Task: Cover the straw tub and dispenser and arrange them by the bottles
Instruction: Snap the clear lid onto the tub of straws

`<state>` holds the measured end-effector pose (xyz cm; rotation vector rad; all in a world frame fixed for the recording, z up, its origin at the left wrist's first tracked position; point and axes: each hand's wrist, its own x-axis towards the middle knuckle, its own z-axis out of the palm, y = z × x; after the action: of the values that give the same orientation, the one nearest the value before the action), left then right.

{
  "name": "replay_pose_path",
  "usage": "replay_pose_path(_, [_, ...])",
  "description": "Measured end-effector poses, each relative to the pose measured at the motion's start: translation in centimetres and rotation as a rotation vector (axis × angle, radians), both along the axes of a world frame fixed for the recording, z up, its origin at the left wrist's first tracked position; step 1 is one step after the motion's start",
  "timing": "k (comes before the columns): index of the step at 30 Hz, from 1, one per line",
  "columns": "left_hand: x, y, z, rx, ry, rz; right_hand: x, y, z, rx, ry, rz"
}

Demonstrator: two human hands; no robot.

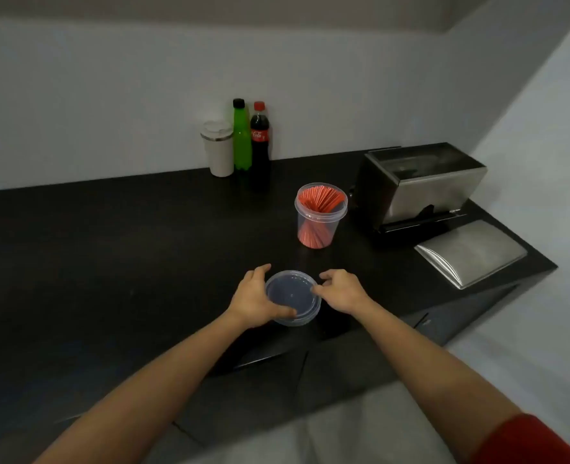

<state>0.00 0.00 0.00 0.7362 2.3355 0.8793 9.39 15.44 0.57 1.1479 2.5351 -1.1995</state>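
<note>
At the near edge of the dark counter (109,262), the left hand (253,301) grips a clear round lid (292,296), thumb across its front rim, while the right hand (340,291) touches the opposite rim with curled fingertips. Just beyond stands the uncovered straw tub (320,216), filled with red straws. To its right sits the open metal dispenser (424,187), its metal cover (471,252) lying nearer beside it. Against the far wall stand a white tumbler (217,149), a green bottle (242,135) and a cola bottle (260,139).
</note>
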Motion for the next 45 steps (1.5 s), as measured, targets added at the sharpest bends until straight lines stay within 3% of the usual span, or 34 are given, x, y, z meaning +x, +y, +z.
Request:
replay_pose_path(11, [0.3, 0.3, -0.7, -0.028, 0.035, -0.028, -0.1, -0.3, -1.1, -0.149, 0.081, -0.064])
replay_pose_path(17, [0.3, 0.1, -0.6, 0.051, 0.018, 0.011, -0.7, -0.1, -1.1, -0.398, 0.157, -0.334])
replay_pose_path(24, [-0.4, 0.0, 0.0, 0.109, -0.002, 0.069, -0.9, -0.1, -0.1, -0.569, 0.271, -0.44])
replay_pose_path(32, [-1.5, 0.4, 1.8, 0.404, 0.002, 0.205, -2.1, 1.0, 2.3, -0.499, 0.399, -0.339])
replay_pose_path(45, [-5.7, 4.0, 5.7, 0.544, 0.01, 0.174, -3.9, 3.5, 7.0, -0.177, 0.654, -0.281])
